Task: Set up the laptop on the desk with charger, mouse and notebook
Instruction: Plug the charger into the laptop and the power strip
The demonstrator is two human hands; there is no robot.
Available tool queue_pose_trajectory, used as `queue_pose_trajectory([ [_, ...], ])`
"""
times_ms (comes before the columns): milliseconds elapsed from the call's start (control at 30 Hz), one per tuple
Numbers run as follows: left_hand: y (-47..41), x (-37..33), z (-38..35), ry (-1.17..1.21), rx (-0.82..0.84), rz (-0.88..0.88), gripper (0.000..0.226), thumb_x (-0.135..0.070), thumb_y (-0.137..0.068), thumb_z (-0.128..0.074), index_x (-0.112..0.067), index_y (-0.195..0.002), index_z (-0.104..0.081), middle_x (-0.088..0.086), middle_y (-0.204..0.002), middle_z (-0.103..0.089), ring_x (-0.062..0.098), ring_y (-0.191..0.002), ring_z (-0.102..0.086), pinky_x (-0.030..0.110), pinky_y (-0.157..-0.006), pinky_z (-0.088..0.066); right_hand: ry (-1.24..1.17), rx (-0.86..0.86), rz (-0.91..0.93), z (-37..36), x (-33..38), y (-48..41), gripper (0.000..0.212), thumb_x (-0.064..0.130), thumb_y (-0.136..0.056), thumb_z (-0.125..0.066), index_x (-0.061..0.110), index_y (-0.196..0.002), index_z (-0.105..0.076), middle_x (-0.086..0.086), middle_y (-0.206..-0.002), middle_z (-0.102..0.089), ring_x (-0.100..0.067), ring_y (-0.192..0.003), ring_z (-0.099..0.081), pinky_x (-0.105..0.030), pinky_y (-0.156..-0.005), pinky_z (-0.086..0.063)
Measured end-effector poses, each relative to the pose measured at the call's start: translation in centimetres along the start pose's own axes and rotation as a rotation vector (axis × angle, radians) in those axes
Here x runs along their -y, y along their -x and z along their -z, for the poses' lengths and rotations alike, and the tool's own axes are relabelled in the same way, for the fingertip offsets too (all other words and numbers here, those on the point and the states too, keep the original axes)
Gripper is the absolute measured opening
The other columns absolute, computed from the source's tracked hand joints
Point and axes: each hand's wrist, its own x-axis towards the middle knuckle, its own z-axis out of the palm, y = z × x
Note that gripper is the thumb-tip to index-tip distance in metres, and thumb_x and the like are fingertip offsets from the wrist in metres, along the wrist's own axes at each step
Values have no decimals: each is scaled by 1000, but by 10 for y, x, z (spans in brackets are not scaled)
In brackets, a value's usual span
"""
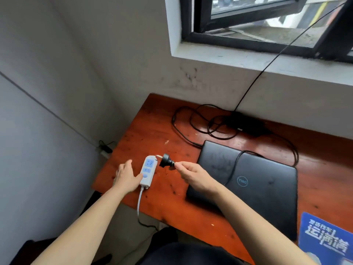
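Now | right hand (193,174) fingers pinch plug (165,160) beside power strip (148,170) | left hand (126,176) spread

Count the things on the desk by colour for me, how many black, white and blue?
Black: 3, the closed laptop, the charger brick and the plug pinched in the right hand.
White: 1, the power strip steadied by the left hand.
Blue: 1, the booklet.
Total: 5
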Motion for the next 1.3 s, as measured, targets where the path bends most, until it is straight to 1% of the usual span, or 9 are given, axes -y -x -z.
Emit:
queue_pose_trajectory([
  [200,-42,17,-18,-6,227,-7,88,-55,-87,-64,-7,-151,-26,20,-152,-36,36,-140,-35,41,-112,-34,53,-73,-70,-33,7,-19,30,50,-99,-52,29,-108,-72,16,-67,-41,-12,-68,-36,-33,-68,-31],
  [333,-55,18,-35,-20,289,-52,79,-65,-81,-62,-9,-134,-45,16,-139,-51,34,-129,-47,38,-102,-41,165,-87,-155,-48,8,-23,29,40,-103,-52,22,-111,-73,20,-58,-42,1,-58,-37,-19,-62,-32],
  [467,-62,21,-47,-75,240,-79,90,-74,-65,-69,-13,-127,-46,11,-133,-52,31,-127,-46,38,-98,-42,115,-185,-270,-57,5,-21,29,36,-105,-50,17,-110,-70,22,-52,-42,2,-51,-37,-16,-57,-30],
  [567,-67,19,-52,-83,202,-101,84,-63,-61,-76,-13,-120,-43,11,-127,-54,30,-120,-50,38,-91,-45,134,-190,-302,-58,2,-22,28,36,-105,-48,18,-110,-70,22,-51,-43,2,-48,-39,-12,-53,-31],
  [733,-59,18,-50,70,136,-130,73,-49,-59,-79,-23,-104,-28,7,-104,-62,33,-96,-61,34,-70,-44,453,-156,-309,-63,-7,-41,28,37,-105,-48,21,-106,-71,9,-71,-60,4,-52,-57,-9,-54,-39],
  [833,-49,18,-40,130,79,-183,67,-46,-60,-76,-26,-97,-24,4,-85,-63,33,-76,-61,33,-60,-41,570,-169,-279,-66,-12,-54,30,40,-105,-45,23,-104,-70,-1,-87,-71,-14,-71,-67,-14,-59,-43],
  [933,-43,18,-22,139,-27,-215,62,-42,-64,-74,-27,-94,-23,1,-77,-60,26,-60,-55,27,-47,-34,673,-180,-234,-62,-11,-67,31,44,-104,-43,26,-106,-69,2,-90,-70,-21,-84,-61,-33,-72,-46],
  [1133,-46,14,2,-2,-191,-356,59,-34,-72,-77,-22,-113,-37,-2,-75,-55,16,-53,-44,17,-40,-18,513,-168,-165,-56,-2,-78,28,42,-103,-47,26,-101,-70,12,-72,-59,-6,-68,-52,-28,-65,-42],
  [1300,-43,12,4,-44,-197,-464,57,-31,-72,-81,-16,-114,-46,-5,-78,-51,11,-55,-42,13,-41,-15,8,-81,-371,-53,-2,-80,28,28,-104,-52,7,-102,-71,6,-64,-54,-9,-55,-46,-23,-54,-40],
])
